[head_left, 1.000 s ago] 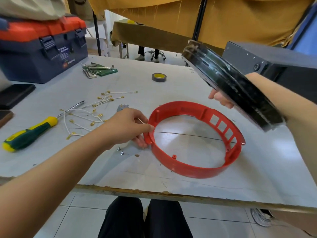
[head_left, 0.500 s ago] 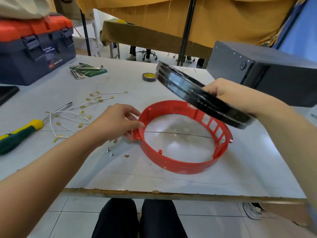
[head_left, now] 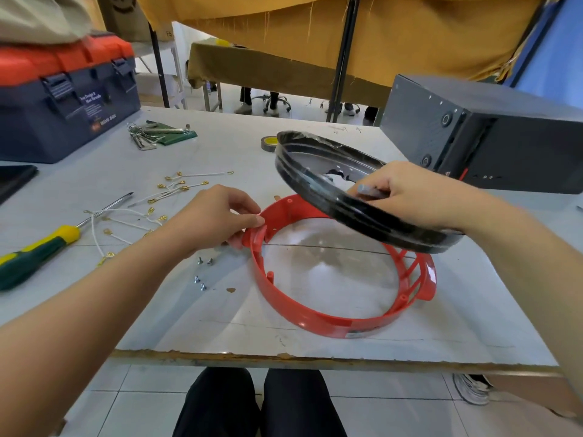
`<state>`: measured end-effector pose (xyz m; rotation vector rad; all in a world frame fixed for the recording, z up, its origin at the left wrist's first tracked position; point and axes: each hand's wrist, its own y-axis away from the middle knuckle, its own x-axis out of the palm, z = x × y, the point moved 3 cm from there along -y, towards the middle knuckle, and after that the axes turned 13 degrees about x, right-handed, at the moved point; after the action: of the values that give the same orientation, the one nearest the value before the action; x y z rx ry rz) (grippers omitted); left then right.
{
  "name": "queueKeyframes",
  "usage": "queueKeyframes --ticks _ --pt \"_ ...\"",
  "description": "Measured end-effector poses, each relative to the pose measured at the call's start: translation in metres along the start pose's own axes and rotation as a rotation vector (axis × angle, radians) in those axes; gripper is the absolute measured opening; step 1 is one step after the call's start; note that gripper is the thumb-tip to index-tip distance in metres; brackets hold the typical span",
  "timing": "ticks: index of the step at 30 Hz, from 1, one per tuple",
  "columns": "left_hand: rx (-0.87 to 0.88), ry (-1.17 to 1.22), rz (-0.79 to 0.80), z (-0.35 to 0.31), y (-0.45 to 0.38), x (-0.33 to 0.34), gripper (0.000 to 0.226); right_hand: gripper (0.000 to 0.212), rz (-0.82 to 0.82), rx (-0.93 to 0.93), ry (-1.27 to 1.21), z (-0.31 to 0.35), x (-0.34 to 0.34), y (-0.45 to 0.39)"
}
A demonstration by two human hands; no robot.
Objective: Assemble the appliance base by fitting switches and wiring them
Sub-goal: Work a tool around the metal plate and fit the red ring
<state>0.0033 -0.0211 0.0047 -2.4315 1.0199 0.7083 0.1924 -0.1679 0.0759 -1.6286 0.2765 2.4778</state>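
Note:
A red plastic ring [head_left: 318, 320] lies flat on the white table [head_left: 441, 335]. My left hand [head_left: 217, 217] pinches its left rim at a small tab. My right hand [head_left: 407, 192] grips the near edge of a black round base [head_left: 303, 175], tilted and held just above the red ring's far right side. White wires with gold terminals [head_left: 170, 192] lie scattered to the left, with several small screws [head_left: 202, 274] near the ring.
A green and yellow screwdriver [head_left: 41, 250] lies at the left. A blue and orange toolbox [head_left: 63, 99] stands at the back left, hex keys [head_left: 151, 135] and a tape roll [head_left: 268, 142] behind. A dark metal box [head_left: 504, 137] stands at the right.
My right hand has brought the black base down and leftward, from high at the right to just over the red ring. My left hand stays on the ring's left rim.

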Motion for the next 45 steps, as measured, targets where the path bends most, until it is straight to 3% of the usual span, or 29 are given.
queueKeyframes --ticks 6,10,16,24,36,40,45 --pt "-0.035 0.063 0.013 0.004 0.004 -0.015 0.011 0.045 0.008 -0.130 0.144 0.009 0.022 0.008" --pt "-0.062 0.098 0.073 0.008 0.008 -0.018 0.015 0.034 0.023 -0.108 0.180 0.009 0.034 0.010" --pt "-0.071 0.122 0.005 0.007 0.006 -0.022 0.022 0.041 0.056 -0.092 0.206 0.007 0.043 0.008" --pt "-0.090 0.136 0.105 0.009 0.007 -0.015 0.021 0.045 0.079 -0.087 0.248 0.005 0.051 0.014" --pt "-0.101 0.217 0.143 0.008 0.006 -0.011 0.017 0.037 -0.058 -0.123 0.174 -0.002 0.035 0.008" --pt "-0.095 0.223 0.126 0.007 0.005 -0.010 0.016 0.061 -0.047 -0.111 0.126 -0.006 0.033 0.005" --pt "-0.103 0.257 0.123 0.005 0.006 -0.009 0.018 0.057 -0.075 -0.135 0.146 -0.007 0.029 0.000"
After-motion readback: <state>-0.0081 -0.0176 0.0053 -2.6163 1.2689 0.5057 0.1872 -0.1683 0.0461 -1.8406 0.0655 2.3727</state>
